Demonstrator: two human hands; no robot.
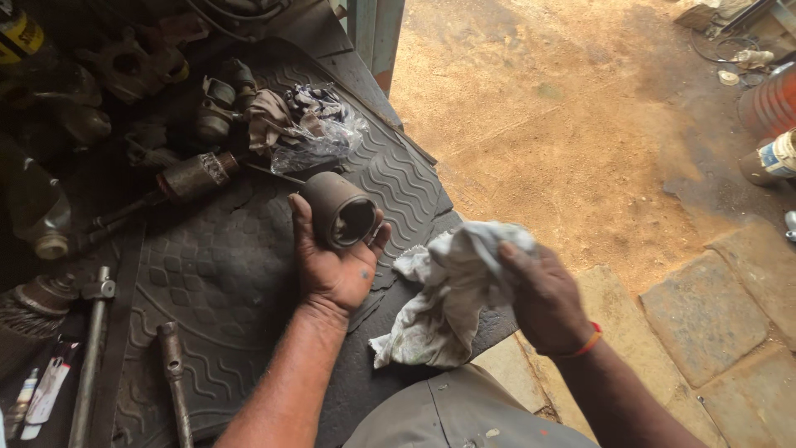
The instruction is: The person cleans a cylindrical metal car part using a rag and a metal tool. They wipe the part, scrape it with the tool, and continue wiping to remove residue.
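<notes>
My left hand [332, 265] holds a dark hollow metal cylinder [338, 209], its open end turned toward me, over a black ribbed rubber mat [224, 274]. A little to the right, my right hand [543, 299] grips a crumpled white rag [444, 303] that hangs down over the mat's edge. The rag and the cylinder are apart. An orange band circles my right wrist.
On the mat's far side lie greasy metal parts [215, 108], a shaft piece [195, 176] and a clear plastic bag [319, 133]. Long metal rods [91, 357] and a bottle [37, 211] lie at the left. Dirt ground and stone slabs [705, 315] lie to the right, with cans [775, 158] farther off.
</notes>
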